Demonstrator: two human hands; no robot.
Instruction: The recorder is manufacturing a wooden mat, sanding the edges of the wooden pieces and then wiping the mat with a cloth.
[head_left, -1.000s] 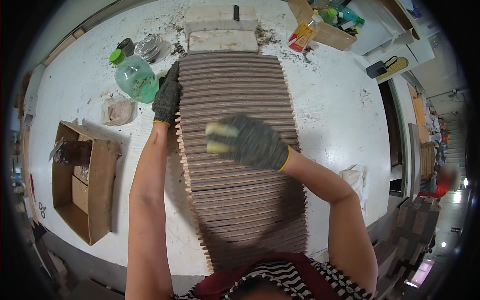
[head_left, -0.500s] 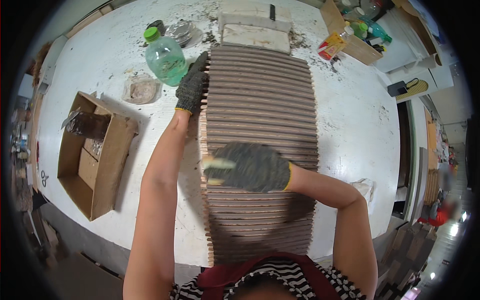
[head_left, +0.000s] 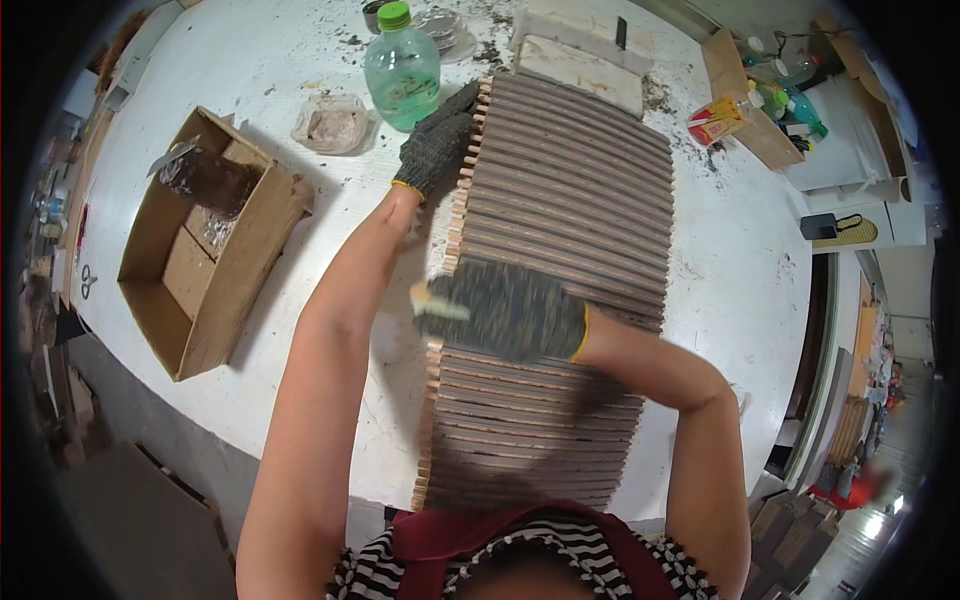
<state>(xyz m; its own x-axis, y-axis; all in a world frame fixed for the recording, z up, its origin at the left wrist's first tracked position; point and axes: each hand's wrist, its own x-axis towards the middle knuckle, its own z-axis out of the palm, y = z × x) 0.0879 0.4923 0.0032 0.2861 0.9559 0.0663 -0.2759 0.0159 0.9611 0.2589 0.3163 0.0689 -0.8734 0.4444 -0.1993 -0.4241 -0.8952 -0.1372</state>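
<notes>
A long row of thin brown wooden slats (head_left: 570, 180), packed edge against edge, lies on the white table from my body toward the far side. My left hand (head_left: 442, 140), in a dark grey knitted glove with a yellow cuff, rests along the slats' left ends near the far part of the row. Its fingers stretch out flat against those ends. Over the middle of the row is my right hand (head_left: 505, 312), in a matching glove. Motion smears its fingers, which point left and show pale tips. Whether it holds anything cannot be made out.
Pale blocks (head_left: 580, 72) stand at the row's far end. A green-capped bottle (head_left: 402, 75) is beside my left hand, near a clear plastic tray (head_left: 333, 125). An open cardboard box (head_left: 235, 290) sits left. Another box (head_left: 768, 140) with bottles stands far right, beside dark debris.
The whole view has shifted and turned, so the table and slats appear tilted. My left hand stays at the slats' ends, while my right hand is still moving over the row.
</notes>
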